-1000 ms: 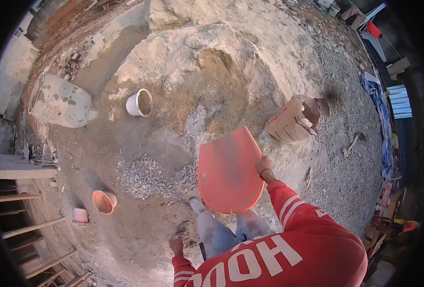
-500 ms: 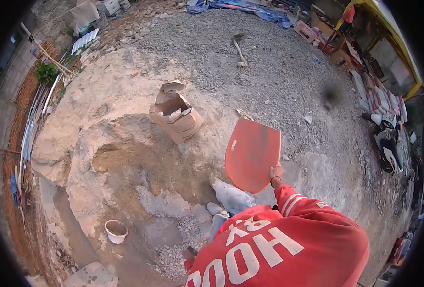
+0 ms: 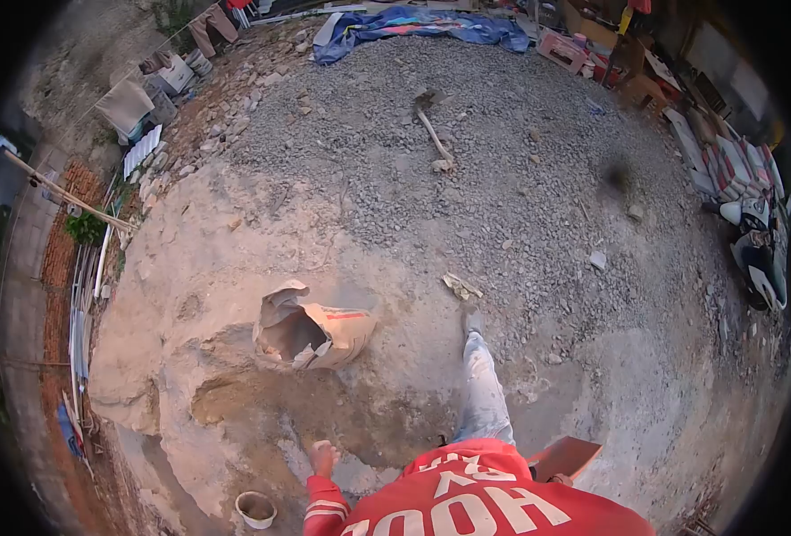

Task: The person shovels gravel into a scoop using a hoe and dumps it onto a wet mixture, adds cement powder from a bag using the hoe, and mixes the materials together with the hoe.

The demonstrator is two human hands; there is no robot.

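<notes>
My left hand [image 3: 322,457] hangs at the front of my body, fingers curled in, with nothing visible in it. In front of it a torn-open brown paper sack [image 3: 346,335] leans on the sandy ground, its mouth toward me. A white bucket [image 3: 255,509] stands at the lower left, near my left sleeve. A red board [image 3: 570,456] juts out beside my right hip, mostly covered by my red hoodie. My right hand [image 3: 560,480] is almost wholly hidden at the board's edge, where it appears to grip it.
A long-handled tool [image 3: 433,138] lies on the gravel ahead. A crumpled scrap [image 3: 461,287] is near my forward leg [image 3: 483,389]. A blue tarp [image 3: 413,31] lies at the back, with stacked sacks [image 3: 730,165] and a motorbike [image 3: 757,250] at the right. A broken sandy ledge [image 3: 181,357] runs on the left.
The red board has gone from in front of me back to my right side. My left hand has come forward into view. One leg has stepped forward, and the sack now looks more tilted.
</notes>
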